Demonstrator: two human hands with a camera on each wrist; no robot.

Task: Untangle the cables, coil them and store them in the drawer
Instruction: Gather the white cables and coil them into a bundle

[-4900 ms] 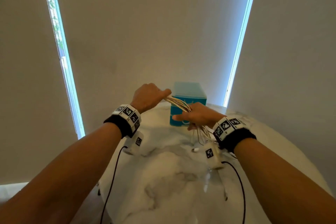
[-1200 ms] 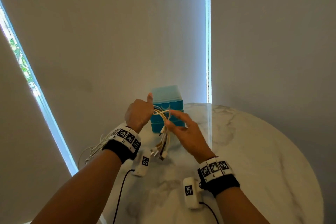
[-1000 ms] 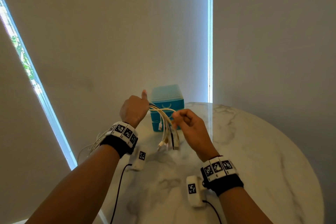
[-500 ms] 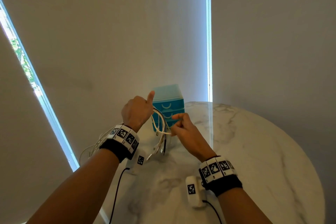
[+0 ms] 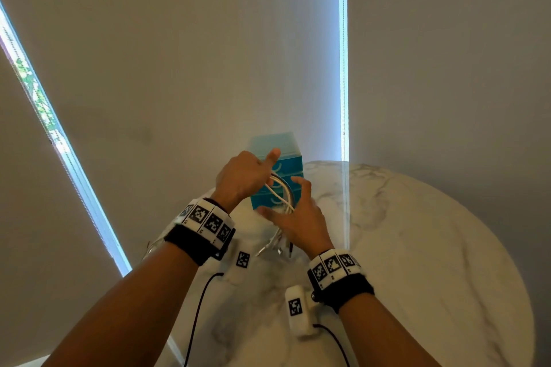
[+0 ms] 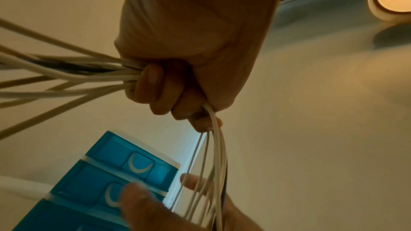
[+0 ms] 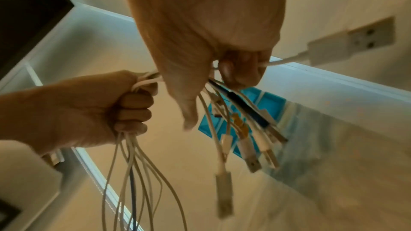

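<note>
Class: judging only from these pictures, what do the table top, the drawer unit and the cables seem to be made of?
Table: probably polished marble or a marble-look laminate; white with grey veins and a glossy reflection.
Drawer unit: likely translucent blue plastic with moulded curved handles.
Cables: flexible, mostly white plastic or rubber sheathing, with metal USB plugs.

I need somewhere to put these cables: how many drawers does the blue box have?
3 show, stacked in the blue box: top drawer, middle drawer, bottom drawer. The right hand and cables cover part of its front, so another may be hidden.
</note>
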